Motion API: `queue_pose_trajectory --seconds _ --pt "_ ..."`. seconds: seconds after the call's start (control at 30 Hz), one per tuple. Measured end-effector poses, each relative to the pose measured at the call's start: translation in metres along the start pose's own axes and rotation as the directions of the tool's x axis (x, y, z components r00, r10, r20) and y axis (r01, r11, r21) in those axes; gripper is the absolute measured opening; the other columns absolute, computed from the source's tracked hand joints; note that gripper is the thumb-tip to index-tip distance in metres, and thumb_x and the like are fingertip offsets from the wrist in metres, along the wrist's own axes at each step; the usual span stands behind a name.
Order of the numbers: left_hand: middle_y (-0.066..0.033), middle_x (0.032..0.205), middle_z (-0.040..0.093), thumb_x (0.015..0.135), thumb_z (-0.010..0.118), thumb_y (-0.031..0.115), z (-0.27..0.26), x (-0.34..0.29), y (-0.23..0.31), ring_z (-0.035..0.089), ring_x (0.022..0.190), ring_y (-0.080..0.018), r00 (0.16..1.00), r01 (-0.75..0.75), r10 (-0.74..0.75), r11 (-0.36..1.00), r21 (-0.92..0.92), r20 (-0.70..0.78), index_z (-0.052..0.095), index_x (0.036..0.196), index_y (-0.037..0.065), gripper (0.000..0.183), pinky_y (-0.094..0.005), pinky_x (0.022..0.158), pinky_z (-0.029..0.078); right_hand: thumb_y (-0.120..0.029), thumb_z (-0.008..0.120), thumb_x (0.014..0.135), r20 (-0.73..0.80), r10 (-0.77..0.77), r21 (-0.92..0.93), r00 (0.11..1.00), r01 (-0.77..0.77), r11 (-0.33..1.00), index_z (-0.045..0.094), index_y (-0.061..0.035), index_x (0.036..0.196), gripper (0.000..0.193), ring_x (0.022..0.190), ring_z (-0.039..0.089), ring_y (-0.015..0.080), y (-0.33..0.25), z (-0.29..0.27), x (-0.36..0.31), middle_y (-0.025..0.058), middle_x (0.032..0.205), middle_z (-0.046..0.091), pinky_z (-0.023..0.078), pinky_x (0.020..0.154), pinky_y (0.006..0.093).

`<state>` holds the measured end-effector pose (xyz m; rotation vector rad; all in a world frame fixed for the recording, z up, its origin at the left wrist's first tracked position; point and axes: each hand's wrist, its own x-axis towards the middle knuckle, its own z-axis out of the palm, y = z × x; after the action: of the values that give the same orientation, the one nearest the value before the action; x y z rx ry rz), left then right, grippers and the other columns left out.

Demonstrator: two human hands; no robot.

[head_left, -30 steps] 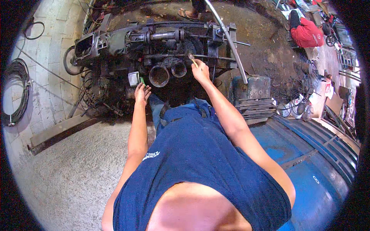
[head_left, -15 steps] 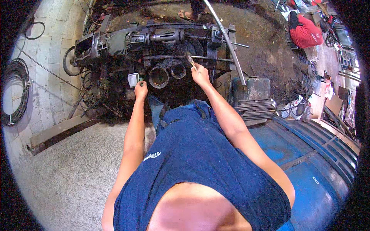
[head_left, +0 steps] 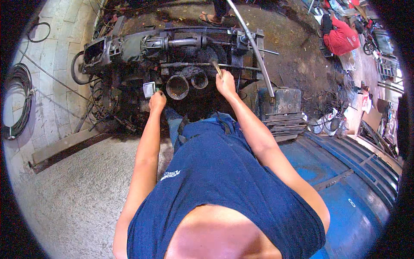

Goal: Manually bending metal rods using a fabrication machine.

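My right hand [head_left: 226,83] is closed round the handle of a brush [head_left: 216,66], its dark bristles pointing away from me toward the machine [head_left: 185,42]. The bristle end lies by a horizontal bar [head_left: 194,64] on the machine; whether it touches cannot be told. In my left hand [head_left: 157,101] is a small, shallow white square tray [head_left: 149,89], held just left of two round pots. The larger pot [head_left: 177,87] has a pale rim and a brownish inside. Right of it is the smaller pot [head_left: 199,80], between my two hands.
A long metal pole [head_left: 254,43] slants across the machine's right side. Stacked dark plates [head_left: 284,123] stand right of my forearm, beside blue metal panels [head_left: 345,194]. Coiled cable [head_left: 19,101] lies at far left. A person in red [head_left: 343,38] crouches at upper right; another person's sandalled foot [head_left: 210,18] shows beyond the machine.
My right hand has shifted slightly, and the brush has turned a little more upright. My left hand has moved slightly toward me with the tray. The person in red has leaned.
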<state>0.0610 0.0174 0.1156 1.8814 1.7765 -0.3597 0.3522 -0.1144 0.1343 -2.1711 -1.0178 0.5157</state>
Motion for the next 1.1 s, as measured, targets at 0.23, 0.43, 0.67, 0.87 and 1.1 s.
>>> queue_pose_trajectory --seconds 0.23,0.43,0.67,0.87,1.1 --pt "-0.0214 0.106 0.066 0.086 0.051 0.022 -0.002 -0.01 -0.004 0.062 0.103 -0.0386 1.0 -0.015 0.015 1.0 0.015 0.008 0.068 0.108 0.017 0.028 -0.047 0.089 0.049 -0.017 0.047 0.091 -0.095 0.024 0.166 0.995 -0.008 0.986 0.058 0.0066 0.104 0.029 0.081 0.062 0.0462 -0.039 -0.008 0.032 0.0313 0.083 0.062 0.047 0.073 0.054" --pt "-0.0219 0.104 0.066 0.085 0.052 0.02 -0.002 -0.016 -0.002 0.063 0.101 -0.0384 0.997 -0.068 0.069 0.997 0.037 -0.021 0.068 0.106 0.016 0.027 -0.0469 0.088 0.05 -0.017 0.045 0.091 -0.061 0.083 0.065 0.995 -0.079 0.995 0.056 0.0055 0.111 0.032 0.089 0.062 0.0468 -0.049 0.006 0.066 0.0318 0.087 0.062 0.048 0.076 0.0516" --pt "-0.0214 0.103 0.067 0.085 0.052 0.02 -0.001 -0.018 -0.004 0.064 0.098 -0.0385 0.996 -0.079 0.081 0.996 0.045 -0.033 0.067 0.107 0.014 0.028 -0.0473 0.086 0.051 -0.019 0.045 0.09 0.086 0.113 -0.035 0.99 -0.11 0.993 0.059 0.0068 0.103 0.032 0.084 0.062 0.0483 -0.03 0.002 0.02 0.0321 0.087 0.063 0.05 0.076 0.0551" --pt "-0.0214 0.103 0.067 0.085 0.052 0.021 -0.002 -0.019 -0.005 0.064 0.098 -0.0387 0.994 -0.101 0.102 0.993 0.055 -0.026 0.067 0.108 0.014 0.029 -0.0476 0.086 0.05 -0.02 0.044 0.091 0.117 0.206 -0.011 0.972 -0.206 0.979 0.059 0.0027 0.11 0.033 0.089 0.062 0.0477 -0.016 -0.004 -0.001 0.0322 0.091 0.063 0.049 0.081 0.054" --pt "-0.0211 0.102 0.067 0.085 0.053 0.022 -0.003 -0.02 -0.003 0.064 0.098 -0.0387 0.995 -0.089 0.092 0.994 0.055 -0.045 0.066 0.109 0.015 0.029 -0.0479 0.086 0.05 -0.022 0.044 0.092 0.159 0.265 -0.039 0.951 -0.263 0.964 0.058 -0.0011 0.117 0.036 0.095 0.061 0.0459 -0.01 -0.005 0.0 0.0306 0.098 0.063 0.049 0.085 0.0531"
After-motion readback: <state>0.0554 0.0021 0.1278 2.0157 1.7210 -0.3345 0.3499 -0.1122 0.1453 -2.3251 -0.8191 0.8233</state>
